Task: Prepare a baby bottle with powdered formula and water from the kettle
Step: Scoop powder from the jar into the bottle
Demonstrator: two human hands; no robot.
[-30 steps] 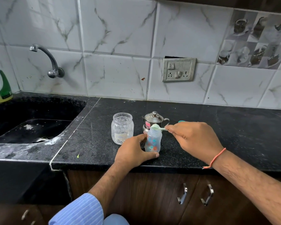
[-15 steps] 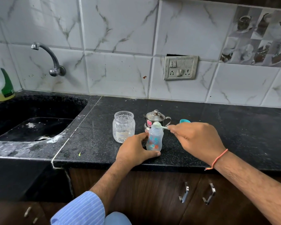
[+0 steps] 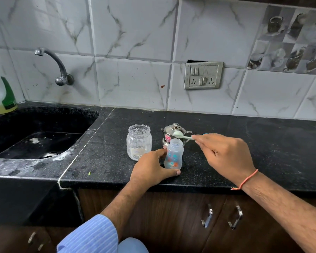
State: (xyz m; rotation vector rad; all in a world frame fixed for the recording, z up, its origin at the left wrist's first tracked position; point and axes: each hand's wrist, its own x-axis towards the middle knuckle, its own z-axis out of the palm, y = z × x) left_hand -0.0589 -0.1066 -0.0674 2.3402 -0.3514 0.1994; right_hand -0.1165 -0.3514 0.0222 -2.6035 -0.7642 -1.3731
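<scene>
A small clear baby bottle with coloured prints stands open-topped near the front of the black counter. My left hand wraps around its lower left side. My right hand pinches a pale green spoon, whose bowl hovers just above and behind the bottle's mouth. A small steel kettle with a lid stands right behind the bottle. To the left stands an open clear jar with a little white powder at its bottom.
A black sink with a wall tap lies to the left, a detergent bottle at its far corner. A switch plate sits on the tiled wall. Cabinet handles are below the counter edge.
The spoon's bowl has lifted slightly off the bottle's mouth and now hovers just behind it. My left hand keeps its hold on the bottle.
</scene>
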